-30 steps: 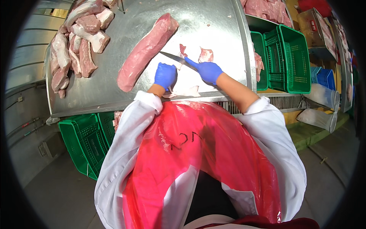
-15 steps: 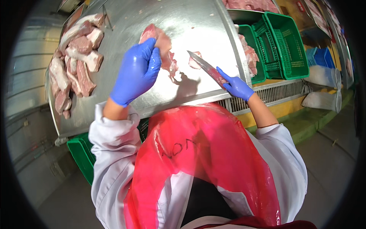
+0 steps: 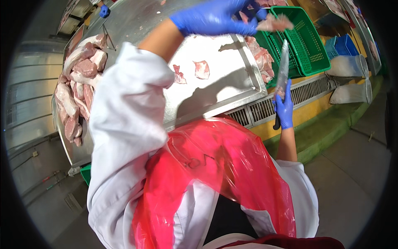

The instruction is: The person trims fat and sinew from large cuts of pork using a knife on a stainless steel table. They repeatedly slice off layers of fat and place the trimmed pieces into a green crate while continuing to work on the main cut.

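Meat scrap [image 3: 274, 23] pinched in left hand [image 3: 215, 17], held past table's right edge, above green crate [image 3: 309, 45]. Right hand [image 3: 284, 108] closed round knife [image 3: 282, 74], blade up, off table [image 3: 215, 89]. Best release over crate's middle; keep blade away from reaching arm. Two scraps [image 3: 202, 69] lie mid-table.

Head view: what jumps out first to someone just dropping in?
The left hand in a blue glove reaches across the top, holding a meat scrap over the green crate. The right hand grips a knife, blade up, beside the steel table. A pile of pork cuts fills its left end.
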`<control>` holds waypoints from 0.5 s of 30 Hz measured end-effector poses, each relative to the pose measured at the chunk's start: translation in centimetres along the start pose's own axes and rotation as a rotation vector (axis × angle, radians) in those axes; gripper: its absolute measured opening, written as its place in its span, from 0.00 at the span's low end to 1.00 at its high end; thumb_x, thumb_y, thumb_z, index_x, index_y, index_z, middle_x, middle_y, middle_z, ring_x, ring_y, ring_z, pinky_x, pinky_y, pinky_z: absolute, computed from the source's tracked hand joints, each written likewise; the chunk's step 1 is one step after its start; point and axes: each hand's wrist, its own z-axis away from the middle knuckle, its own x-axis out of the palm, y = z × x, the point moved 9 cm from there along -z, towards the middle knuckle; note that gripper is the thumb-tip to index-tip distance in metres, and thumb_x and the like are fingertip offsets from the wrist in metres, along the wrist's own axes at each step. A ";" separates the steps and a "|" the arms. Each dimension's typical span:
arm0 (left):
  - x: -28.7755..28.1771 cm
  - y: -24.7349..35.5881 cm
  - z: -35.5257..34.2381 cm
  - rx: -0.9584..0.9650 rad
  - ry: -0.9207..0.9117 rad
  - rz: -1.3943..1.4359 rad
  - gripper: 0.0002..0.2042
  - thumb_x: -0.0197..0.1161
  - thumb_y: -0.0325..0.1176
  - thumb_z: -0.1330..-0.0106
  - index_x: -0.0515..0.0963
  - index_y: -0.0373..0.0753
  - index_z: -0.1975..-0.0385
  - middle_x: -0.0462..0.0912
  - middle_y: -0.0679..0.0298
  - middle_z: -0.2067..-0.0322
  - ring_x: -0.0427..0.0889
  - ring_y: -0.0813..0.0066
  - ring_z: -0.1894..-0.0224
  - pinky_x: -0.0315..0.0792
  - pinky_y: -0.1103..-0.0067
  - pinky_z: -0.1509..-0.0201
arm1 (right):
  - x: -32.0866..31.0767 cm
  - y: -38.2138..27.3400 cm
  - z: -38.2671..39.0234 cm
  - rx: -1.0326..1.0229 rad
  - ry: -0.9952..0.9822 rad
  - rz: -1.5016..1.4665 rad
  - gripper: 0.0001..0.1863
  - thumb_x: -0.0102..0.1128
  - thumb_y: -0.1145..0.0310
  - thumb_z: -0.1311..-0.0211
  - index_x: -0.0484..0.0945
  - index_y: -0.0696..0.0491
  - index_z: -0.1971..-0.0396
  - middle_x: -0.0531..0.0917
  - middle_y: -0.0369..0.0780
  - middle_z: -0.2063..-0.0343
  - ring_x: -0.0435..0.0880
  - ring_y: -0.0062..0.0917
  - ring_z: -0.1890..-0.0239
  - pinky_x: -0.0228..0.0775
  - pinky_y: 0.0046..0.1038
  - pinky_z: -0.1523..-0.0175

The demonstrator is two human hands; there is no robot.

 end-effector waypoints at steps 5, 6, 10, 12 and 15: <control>10.2 -22.9 13.3 -0.445 -0.097 -0.740 0.26 0.66 0.57 0.40 0.80 0.55 0.43 0.71 0.59 0.34 0.71 0.51 0.34 0.61 0.51 0.31 | -2.3 0.0 2.6 0.165 0.076 0.000 0.42 0.53 0.75 0.26 0.43 0.37 0.19 0.78 0.34 0.73 0.70 0.14 0.81 0.65 0.19 0.77; 12.4 -23.2 16.4 -0.513 -0.294 -0.784 0.23 0.64 0.54 0.40 0.81 0.55 0.46 0.70 0.60 0.33 0.69 0.51 0.33 0.58 0.48 0.32 | -2.7 0.2 3.1 0.183 0.080 0.023 0.43 0.53 0.75 0.26 0.43 0.36 0.19 0.78 0.34 0.73 0.70 0.14 0.81 0.66 0.19 0.77; 11.5 -22.5 31.1 -0.570 0.352 -0.821 0.14 0.64 0.46 0.40 0.82 0.49 0.57 0.76 0.56 0.45 0.70 0.51 0.36 0.60 0.49 0.35 | -0.6 -0.5 2.0 0.084 -0.011 0.054 0.43 0.54 0.76 0.27 0.43 0.37 0.19 0.80 0.36 0.72 0.70 0.16 0.81 0.67 0.21 0.77; 12.5 -21.7 39.1 -0.666 0.439 -0.889 0.10 0.64 0.42 0.40 0.81 0.46 0.62 0.78 0.57 0.53 0.74 0.52 0.42 0.64 0.53 0.38 | 2.1 -1.7 0.5 0.029 -0.079 0.088 0.44 0.54 0.76 0.27 0.43 0.37 0.19 0.81 0.35 0.71 0.71 0.16 0.80 0.67 0.21 0.76; 13.8 -18.8 47.9 -0.822 0.608 -0.813 0.08 0.65 0.38 0.40 0.81 0.43 0.66 0.79 0.57 0.61 0.77 0.53 0.51 0.73 0.61 0.47 | 7.9 -4.1 -2.1 -0.073 -0.246 0.212 0.44 0.54 0.77 0.28 0.43 0.37 0.19 0.82 0.35 0.69 0.72 0.16 0.77 0.68 0.20 0.73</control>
